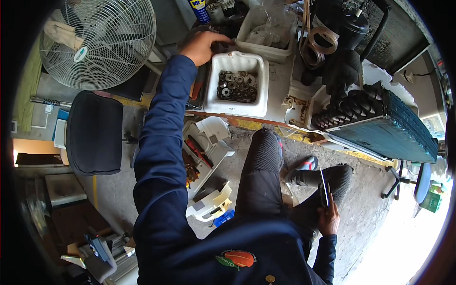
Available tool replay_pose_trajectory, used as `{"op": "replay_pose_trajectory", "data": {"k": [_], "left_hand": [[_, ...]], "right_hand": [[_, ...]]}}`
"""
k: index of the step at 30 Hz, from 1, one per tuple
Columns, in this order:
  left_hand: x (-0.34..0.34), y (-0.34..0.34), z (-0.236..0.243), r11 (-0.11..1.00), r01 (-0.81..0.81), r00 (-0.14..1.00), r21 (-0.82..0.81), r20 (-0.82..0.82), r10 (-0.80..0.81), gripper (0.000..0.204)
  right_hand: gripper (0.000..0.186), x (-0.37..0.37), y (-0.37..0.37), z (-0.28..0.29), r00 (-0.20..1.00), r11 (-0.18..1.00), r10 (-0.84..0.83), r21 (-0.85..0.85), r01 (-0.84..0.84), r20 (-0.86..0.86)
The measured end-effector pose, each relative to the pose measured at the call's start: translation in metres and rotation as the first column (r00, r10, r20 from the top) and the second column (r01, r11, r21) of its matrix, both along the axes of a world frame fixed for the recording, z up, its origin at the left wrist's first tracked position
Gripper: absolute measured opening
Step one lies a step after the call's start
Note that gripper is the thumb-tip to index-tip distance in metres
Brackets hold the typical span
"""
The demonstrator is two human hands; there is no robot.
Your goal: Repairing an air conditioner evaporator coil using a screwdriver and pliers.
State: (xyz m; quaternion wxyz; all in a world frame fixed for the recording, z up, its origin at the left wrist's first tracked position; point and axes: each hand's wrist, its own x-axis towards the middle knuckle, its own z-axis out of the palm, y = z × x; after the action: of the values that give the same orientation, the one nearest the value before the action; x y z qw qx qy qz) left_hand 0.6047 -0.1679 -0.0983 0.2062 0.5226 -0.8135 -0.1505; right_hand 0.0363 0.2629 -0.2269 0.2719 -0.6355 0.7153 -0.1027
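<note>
My left arm reaches out over the workbench, and my left hand (201,47) is above dark items at the bench's left side. Its thumb and forefinger stretch to the right with nothing visible between them; the other fingers are partly hidden. Beside it stands a white plastic tub (262,105) holding many small dirty metal parts (237,86), some of them ring-shaped like bearings. Low by my right thigh, my right hand (329,219) is closed around a thin, flat object (325,186) with a bright edge and dark sides. Seen almost edge-on, its kind is unclear.
Behind the tub sit a pale bin (266,51) with plastic bags and a blue spray can (200,11). Copper tube coils (319,46) and a finned coil unit (380,126) occupy the right. A fan (97,45), a black chair (95,133) and floor scraps (209,204) are left.
</note>
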Motion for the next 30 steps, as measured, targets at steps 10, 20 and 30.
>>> {"op": "replay_pose_trajectory", "data": {"k": [10, 20, 30], "left_hand": [[-0.059, 0.118, 0.091, 0.999, -0.037, 0.981, 0.002, -0.189, 0.036, 0.022], [-0.064, 0.117, 0.052, 0.993, 0.002, 1.000, 0.116, 0.011, -0.003, 0.015], [-0.059, 0.112, 0.054, 0.991, 0.081, 0.990, 0.105, -0.127, -0.068, 0.016]], "right_hand": [[0.076, -0.003, 0.000, -0.005, 0.999, 0.997, 0.054, -0.058, -0.054, 0.001], [0.076, -0.009, 0.003, -0.013, 0.999, 0.999, 0.033, -0.006, -0.033, 0.013], [0.077, -0.002, -0.005, -0.002, 0.999, 0.995, 0.028, 0.094, -0.025, -0.022]]}}
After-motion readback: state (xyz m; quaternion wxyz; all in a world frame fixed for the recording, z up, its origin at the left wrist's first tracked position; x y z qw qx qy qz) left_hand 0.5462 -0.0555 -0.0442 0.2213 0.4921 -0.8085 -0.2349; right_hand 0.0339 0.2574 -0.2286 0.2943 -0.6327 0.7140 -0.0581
